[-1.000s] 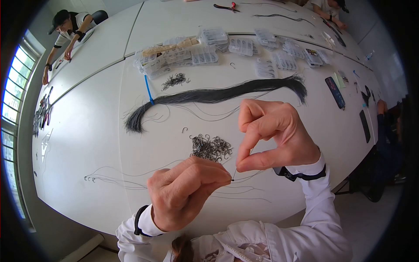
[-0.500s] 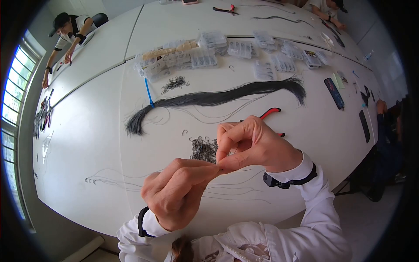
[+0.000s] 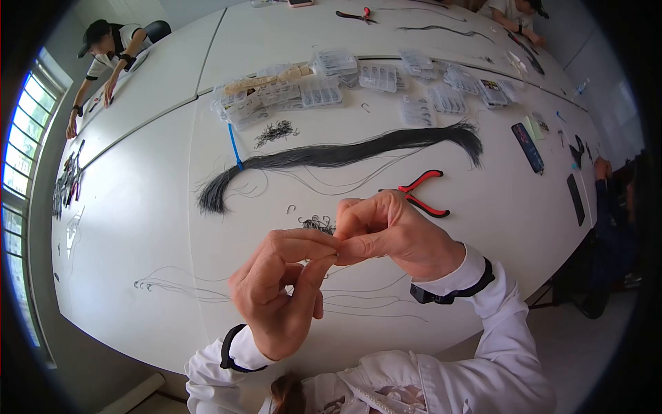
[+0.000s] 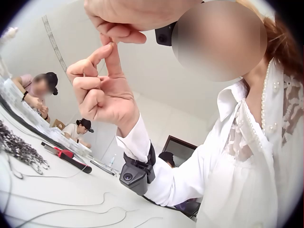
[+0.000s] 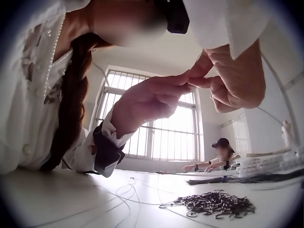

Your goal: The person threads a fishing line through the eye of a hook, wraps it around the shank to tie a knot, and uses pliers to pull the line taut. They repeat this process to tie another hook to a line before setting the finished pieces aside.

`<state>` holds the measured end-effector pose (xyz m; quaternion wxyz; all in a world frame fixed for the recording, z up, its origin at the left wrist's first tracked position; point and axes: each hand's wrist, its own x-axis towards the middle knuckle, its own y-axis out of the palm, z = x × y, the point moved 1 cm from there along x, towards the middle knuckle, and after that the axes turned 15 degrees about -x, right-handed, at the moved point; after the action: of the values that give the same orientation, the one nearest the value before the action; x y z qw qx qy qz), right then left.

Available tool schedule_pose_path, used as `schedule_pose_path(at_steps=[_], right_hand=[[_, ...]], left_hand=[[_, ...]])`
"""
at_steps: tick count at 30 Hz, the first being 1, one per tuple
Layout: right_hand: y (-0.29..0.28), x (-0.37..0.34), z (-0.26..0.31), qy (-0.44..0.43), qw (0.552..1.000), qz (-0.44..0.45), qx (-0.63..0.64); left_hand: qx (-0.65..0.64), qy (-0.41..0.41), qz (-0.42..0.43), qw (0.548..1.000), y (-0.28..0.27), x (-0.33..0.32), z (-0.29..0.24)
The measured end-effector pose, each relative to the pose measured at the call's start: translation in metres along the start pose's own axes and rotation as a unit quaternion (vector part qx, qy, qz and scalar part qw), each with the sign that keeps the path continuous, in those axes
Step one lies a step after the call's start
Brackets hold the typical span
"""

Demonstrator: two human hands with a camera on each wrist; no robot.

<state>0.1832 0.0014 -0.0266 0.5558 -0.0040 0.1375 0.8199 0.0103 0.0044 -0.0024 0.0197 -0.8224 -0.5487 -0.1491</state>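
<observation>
Over the last second the two hands have closed up: the left hand (image 3: pixel 267 291) and the right hand (image 3: pixel 403 236), which had a gap with a fine grey strand between them, now meet fingertip to fingertip near the middle of the frame. That suggests close work on something tiny rather than pulling it out straight. The shift has also uncovered the pliers with red and black handles (image 3: pixel 418 181), lying right of centre, and covered most of the heap of dark curved metal hooks (image 3: pixel 318 223).

Both hands are pinching, thumb against forefinger. What they grip is most likely the fine grey strand, perhaps with something small at its end, but the tips hide it and I cannot tell more.

The heap lies on the white worktop (image 3: pixel 500 221) just beyond the fingers in the head view, and shows whole at lower right in the right wrist view. Loose thin grey lines with hooked ends (image 3: pixel 143 284) run from the lower left to beneath the hands. Above them stretches a long black bundle of fibres (image 3: pixel 345 151) with a blue tie, untouched by either hand
</observation>
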Motion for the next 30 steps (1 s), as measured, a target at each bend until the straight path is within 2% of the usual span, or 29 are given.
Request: schedule_pose_path(at_steps=[6, 8, 10, 13, 15, 16, 18, 19, 21, 22, 24, 25, 27, 28, 30], right_hand=[[0.004, -0.001, 0.003, 0.004, 1.0, -0.016, -0.008], [0.006, 0.0, -0.002, 0.004, 1.0, -0.015, -0.008], [0.011, -0.001, -0.004, 0.005, 1.0, -0.014, -0.007], [0.016, -0.006, 0.002, -0.015, 0.998, -0.037, -0.053], [0.015, -0.006, 0.005, -0.025, 0.979, -0.079, -0.186], [0.015, -0.006, 0.006, -0.024, 0.979, -0.077, -0.187], [0.015, -0.004, 0.007, -0.078, 0.957, -0.057, -0.273], [0.015, -0.002, 0.005, -0.078, 0.957, -0.055, -0.274], [0.019, 0.002, 0.004, -0.214, 0.926, -0.064, -0.305], [0.02, 0.002, 0.003, -0.214, 0.926, -0.063, -0.305], [0.024, 0.002, -0.001, -0.135, 0.984, -0.031, -0.115], [0.028, 0.001, -0.002, -0.135, 0.984, -0.031, -0.115], [0.034, 0.001, -0.003, -0.027, 0.994, -0.013, 0.11], [0.033, -0.001, -0.002, -0.027, 0.994, -0.012, 0.109], [0.029, -0.005, -0.003, 0.045, 0.989, 0.008, 0.142]], left_hand=[[-0.033, 0.004, 0.007, 0.999, 0.0, -0.002, 0.004], [-0.017, 0.027, 0.056, 0.998, 0.0, -0.002, 0.007], [-0.033, 0.001, 0.031, 0.999, 0.001, -0.003, 0.004], [-0.058, -0.038, -0.003, 0.998, -0.001, -0.002, 0.001], [-0.068, -0.05, -0.014, 0.996, -0.002, -0.003, 0.002], [-0.063, -0.046, 0.0, 0.997, -0.002, -0.003, 0.004], [-0.059, -0.041, 0.011, 0.997, -0.003, -0.004, 0.005], [-0.063, -0.036, 0.001, 0.997, -0.004, -0.002, 0.004], [-0.068, -0.03, -0.009, 0.997, -0.006, 0.0, 0.004], [-0.079, -0.022, -0.008, 0.997, -0.007, 0.001, 0.004], [-0.09, -0.014, -0.008, 0.996, -0.008, 0.001, 0.006], [-0.103, -0.016, -0.011, 0.994, -0.008, 0.0, 0.007], [-0.116, -0.018, -0.014, 0.993, -0.007, 0.0, 0.008], [-0.113, -0.02, -0.015, 0.993, -0.007, 0.0, 0.009], [-0.111, -0.022, -0.019, 0.993, -0.007, -0.001, 0.009]])
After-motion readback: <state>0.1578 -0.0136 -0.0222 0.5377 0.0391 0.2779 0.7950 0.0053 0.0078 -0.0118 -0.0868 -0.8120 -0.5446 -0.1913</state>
